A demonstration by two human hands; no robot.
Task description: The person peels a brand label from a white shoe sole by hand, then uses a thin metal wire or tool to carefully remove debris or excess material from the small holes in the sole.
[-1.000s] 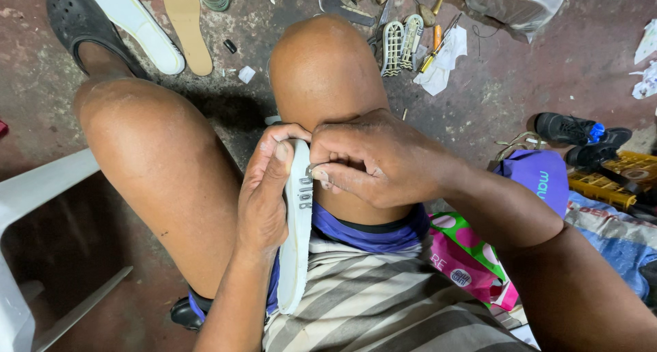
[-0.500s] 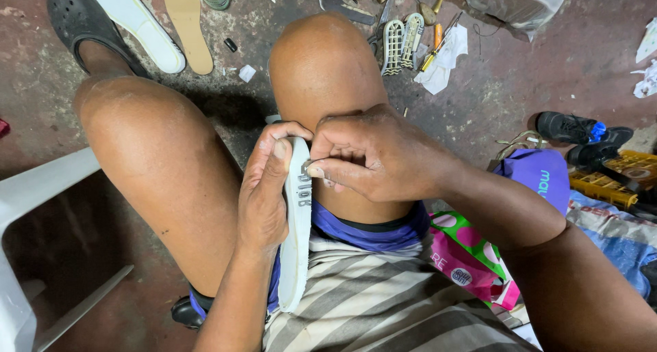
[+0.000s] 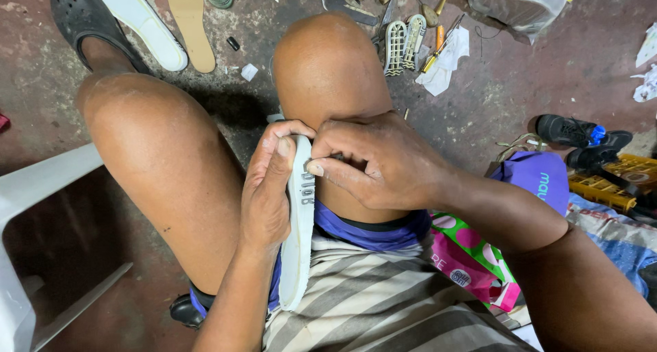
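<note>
A white shoe sole (image 3: 298, 242) is held upright between the knees by the left hand (image 3: 268, 194), its upper edge pinched by right hand (image 3: 373, 164) fingers (image 3: 321, 168).

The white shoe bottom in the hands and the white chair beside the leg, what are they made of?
The white sole held edge-up by the left hand and right hand looks like matte rubber or foam, with raised moulded marks on its edge. The white chair looks like smooth moulded plastic, slightly shiny and scuffed.
</note>
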